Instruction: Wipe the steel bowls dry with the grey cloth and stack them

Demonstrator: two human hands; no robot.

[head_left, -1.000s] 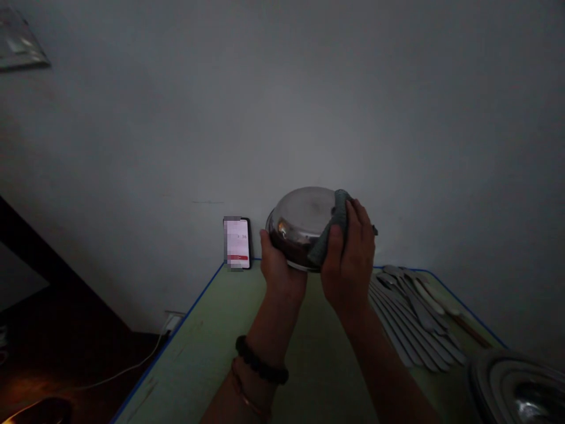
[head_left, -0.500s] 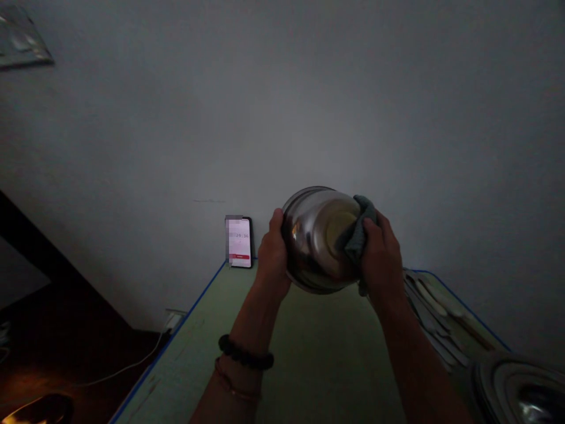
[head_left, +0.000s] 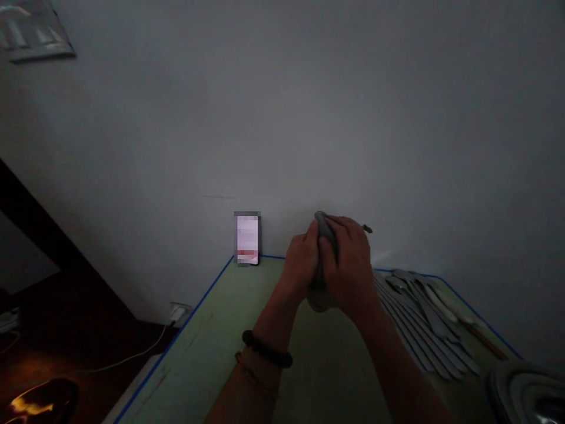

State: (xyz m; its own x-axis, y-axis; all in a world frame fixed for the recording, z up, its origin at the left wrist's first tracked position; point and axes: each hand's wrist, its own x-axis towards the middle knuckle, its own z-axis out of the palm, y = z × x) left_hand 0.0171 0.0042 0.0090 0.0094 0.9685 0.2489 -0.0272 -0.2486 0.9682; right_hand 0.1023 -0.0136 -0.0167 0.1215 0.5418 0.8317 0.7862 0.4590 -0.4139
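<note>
A grey-green cloth [head_left: 325,232] is bunched between my two hands above the table's middle. My left hand [head_left: 303,259] closes on the cloth from the left side. My right hand [head_left: 351,262] wraps over it from the right, fingers curled across the top. A small dark tip [head_left: 368,228] pokes out beyond the right fingers; its kind is unclear. Whether the cloth covers anything is hidden by my hands.
A lit phone [head_left: 248,238] leans on the wall behind the green table [head_left: 212,330]. At right lie several flat metal utensils [head_left: 424,330], and stacked round metalware [head_left: 525,391] stands at the near right corner. A plugged-in cable [head_left: 145,350] runs left of the table.
The shiny metal bowl that was between my hands is no longer visible there. My hands have come together on the cloth. The view has shifted slightly, showing more of the utensils.
</note>
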